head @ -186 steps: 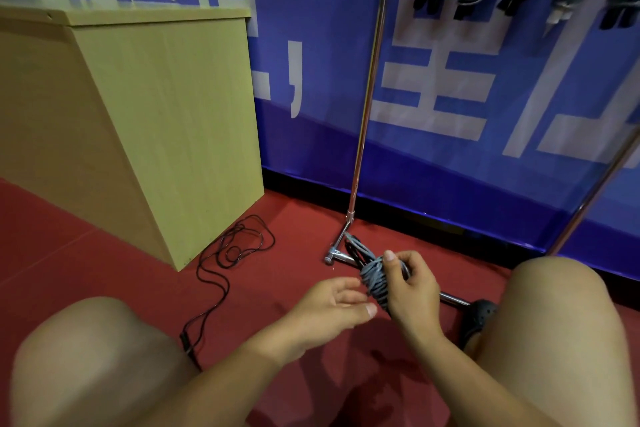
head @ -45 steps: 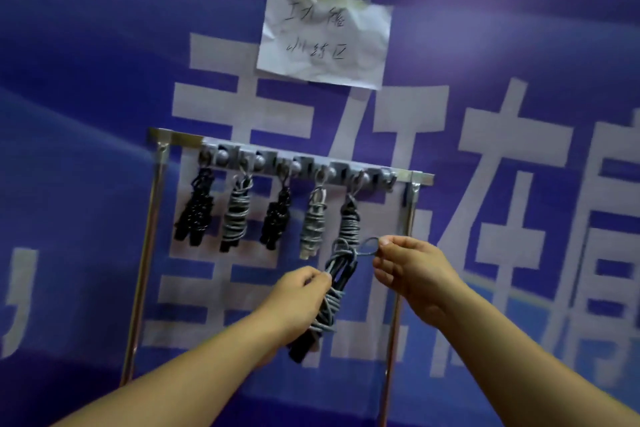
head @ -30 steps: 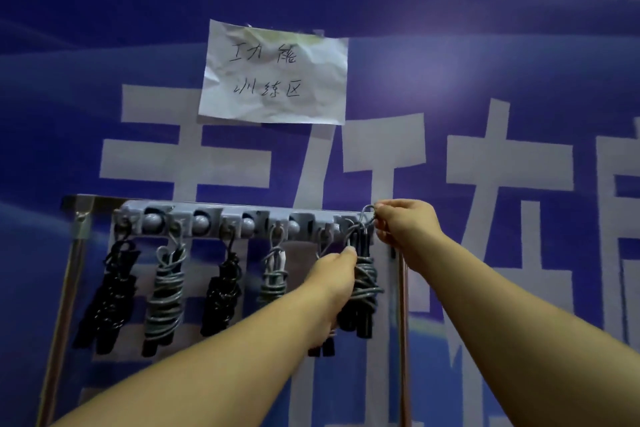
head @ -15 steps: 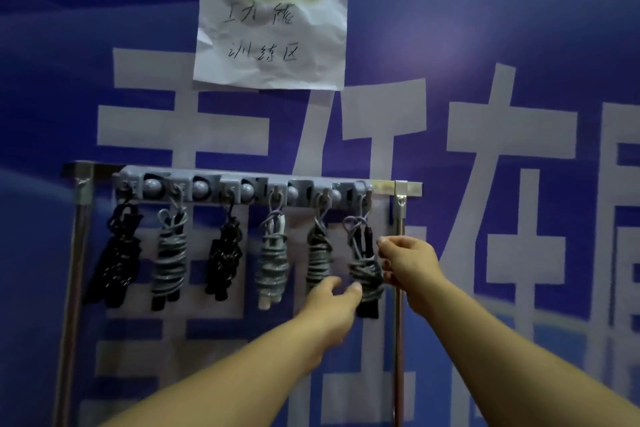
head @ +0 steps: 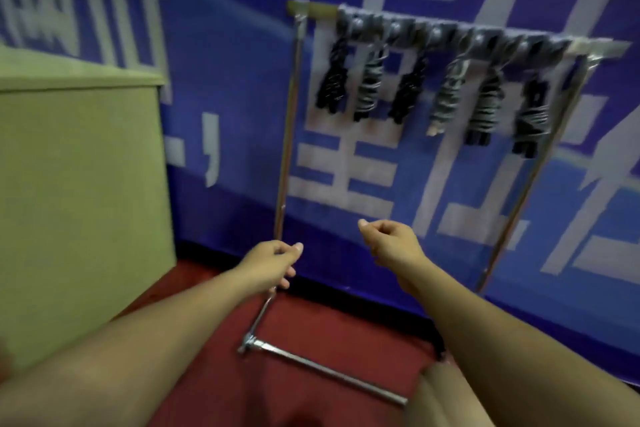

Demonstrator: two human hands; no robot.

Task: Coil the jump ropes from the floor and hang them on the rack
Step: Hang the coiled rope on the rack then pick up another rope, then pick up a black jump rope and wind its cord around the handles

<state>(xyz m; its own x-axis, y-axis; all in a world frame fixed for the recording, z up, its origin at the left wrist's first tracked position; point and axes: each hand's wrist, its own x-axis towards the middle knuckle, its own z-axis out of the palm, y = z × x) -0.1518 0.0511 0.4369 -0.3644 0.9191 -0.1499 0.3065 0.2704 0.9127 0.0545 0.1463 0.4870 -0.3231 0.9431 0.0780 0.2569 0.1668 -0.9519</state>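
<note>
Below the rack (head: 460, 42), both hands have dropped away from the hung ropes (head: 531, 114), fingers loosely curled, empty.

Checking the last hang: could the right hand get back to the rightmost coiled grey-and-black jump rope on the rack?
Probably yes. The right hand holds nothing and hangs below the rightmost coiled grey-and-black jump rope on the metal rack, with only open space between them.

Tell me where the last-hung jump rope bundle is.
In the head view, the rightmost coiled rope hangs at the right end of the rack's hook bar, beside the right upright post.
</note>
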